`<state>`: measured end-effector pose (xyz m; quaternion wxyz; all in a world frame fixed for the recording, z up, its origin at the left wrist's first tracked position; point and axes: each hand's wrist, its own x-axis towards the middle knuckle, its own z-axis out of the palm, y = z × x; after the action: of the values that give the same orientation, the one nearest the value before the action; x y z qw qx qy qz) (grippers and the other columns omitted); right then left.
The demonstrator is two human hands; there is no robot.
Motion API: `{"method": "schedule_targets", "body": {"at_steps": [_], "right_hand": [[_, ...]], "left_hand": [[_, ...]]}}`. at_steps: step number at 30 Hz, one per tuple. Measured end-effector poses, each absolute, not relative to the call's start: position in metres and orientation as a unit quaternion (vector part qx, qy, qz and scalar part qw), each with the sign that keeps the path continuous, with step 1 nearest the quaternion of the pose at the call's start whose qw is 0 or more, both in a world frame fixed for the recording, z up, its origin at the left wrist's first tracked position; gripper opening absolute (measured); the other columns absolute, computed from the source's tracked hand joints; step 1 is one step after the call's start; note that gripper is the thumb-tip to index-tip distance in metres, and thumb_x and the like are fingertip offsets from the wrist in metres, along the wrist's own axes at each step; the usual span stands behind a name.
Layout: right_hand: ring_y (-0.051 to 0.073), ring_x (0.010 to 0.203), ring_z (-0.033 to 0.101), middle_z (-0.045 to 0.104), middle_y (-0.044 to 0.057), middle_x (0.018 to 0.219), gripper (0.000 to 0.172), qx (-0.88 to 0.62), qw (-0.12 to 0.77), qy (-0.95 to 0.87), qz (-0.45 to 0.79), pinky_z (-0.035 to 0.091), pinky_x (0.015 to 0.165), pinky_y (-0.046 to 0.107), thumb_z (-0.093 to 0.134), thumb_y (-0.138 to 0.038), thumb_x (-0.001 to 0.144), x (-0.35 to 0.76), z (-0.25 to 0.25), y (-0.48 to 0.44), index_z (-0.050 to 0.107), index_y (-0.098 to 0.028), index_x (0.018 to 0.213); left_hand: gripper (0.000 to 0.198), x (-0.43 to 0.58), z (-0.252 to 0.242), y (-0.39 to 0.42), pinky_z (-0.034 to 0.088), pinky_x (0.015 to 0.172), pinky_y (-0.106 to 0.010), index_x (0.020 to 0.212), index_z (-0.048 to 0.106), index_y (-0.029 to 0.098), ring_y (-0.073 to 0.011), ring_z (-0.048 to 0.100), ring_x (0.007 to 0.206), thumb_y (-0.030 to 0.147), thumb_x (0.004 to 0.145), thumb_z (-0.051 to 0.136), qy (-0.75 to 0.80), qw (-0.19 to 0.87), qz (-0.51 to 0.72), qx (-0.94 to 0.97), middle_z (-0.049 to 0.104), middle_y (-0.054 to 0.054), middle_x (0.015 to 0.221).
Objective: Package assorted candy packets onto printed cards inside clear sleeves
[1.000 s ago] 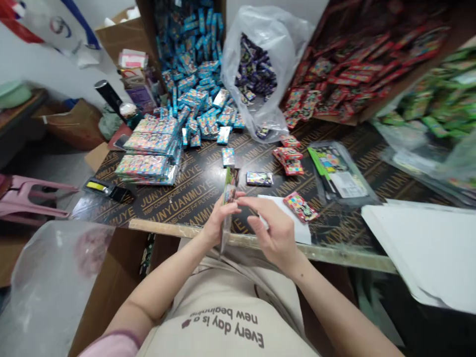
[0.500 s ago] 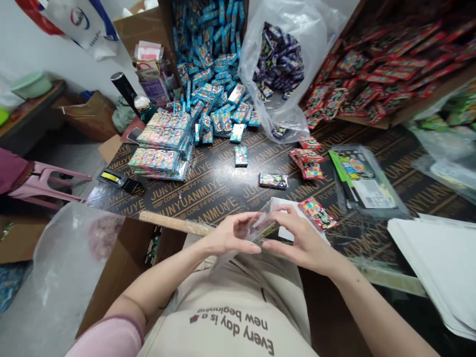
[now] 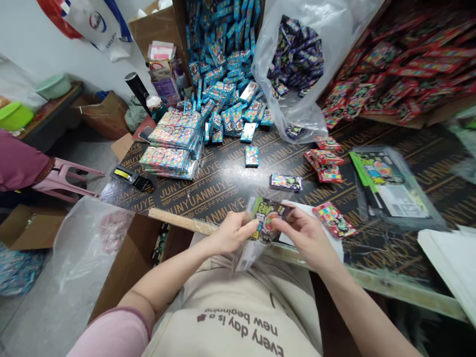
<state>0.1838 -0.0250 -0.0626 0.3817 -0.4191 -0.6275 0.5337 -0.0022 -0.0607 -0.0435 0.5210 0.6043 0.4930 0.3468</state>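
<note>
Above the table's front edge, both hands grip a plastic packaging bag (image 3: 265, 223) with black-and-green print and a clear lower part. My left hand (image 3: 233, 232) pinches its left side, thumb on the front. On the right side, my right hand (image 3: 305, 237) has its thumb pressed over the print. A red candy packet (image 3: 334, 220) lies just past my right hand, partly over a white sheet (image 3: 335, 244). Farther back are a small purple box (image 3: 286, 182), a blue box (image 3: 252, 156) and a small pile of red packets (image 3: 326, 162).
Stacked wrapped packs (image 3: 171, 141) stand at left, near a black stapler-like tool (image 3: 130, 177). Blue boxes (image 3: 226, 99) spill from a carton, beside a clear bag of purple boxes (image 3: 297, 59). Flat printed bags (image 3: 397, 186) and white sheets (image 3: 451, 267) lie at right.
The bag has turned so its printed front faces up toward me. My fingers, previously curved around it, now pinch its sides. The view has shifted slightly left.
</note>
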Motion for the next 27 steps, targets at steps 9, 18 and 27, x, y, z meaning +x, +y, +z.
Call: {"method": "schedule_targets", "body": {"at_steps": [9, 18, 27], "right_hand": [[0.019, 0.07, 0.068, 0.073, 0.004, 0.082, 0.042, -0.345, 0.31, -0.568, 0.68, 0.058, 0.065, 0.033, 0.079, -0.047, 0.068, 0.179, -0.057, -0.028, 0.068, -0.022, 0.1], [0.019, 0.07, 0.069, 0.075, 0.007, 0.089, 0.045, -0.39, 0.322, -0.529, 0.682, 0.059, 0.067, 0.033, 0.079, -0.046, 0.068, 0.188, -0.064, -0.02, 0.065, -0.018, 0.101], [0.02, 0.093, 0.069, 0.073, 0.005, 0.102, 0.043, -0.411, 0.478, -0.536, 0.561, 0.055, 0.087, 0.035, 0.075, -0.051, 0.072, 0.188, -0.065, -0.013, 0.061, -0.021, 0.101]], "left_hand": [[0.056, -0.013, -0.041, -0.049, 0.031, 0.052, -0.023, 0.056, 0.041, 0.017, -0.009, 0.035, 0.056, 0.068, 0.08, 0.044, 0.546, 0.463, 0.402, 0.571, 0.037, 0.003, 0.055], [0.051, -0.017, -0.066, -0.045, 0.049, 0.068, -0.027, 0.097, 0.062, 0.012, -0.0161, 0.062, 0.074, 0.055, 0.07, 0.072, 0.462, 0.631, 0.386, 0.489, 0.067, -0.006, 0.087], [0.044, -0.007, -0.058, -0.027, 0.051, 0.09, -0.034, 0.109, 0.065, 0.014, -0.0227, 0.067, 0.098, 0.037, 0.073, 0.075, 0.443, 0.565, 0.462, 0.521, 0.072, -0.01, 0.108]]}}
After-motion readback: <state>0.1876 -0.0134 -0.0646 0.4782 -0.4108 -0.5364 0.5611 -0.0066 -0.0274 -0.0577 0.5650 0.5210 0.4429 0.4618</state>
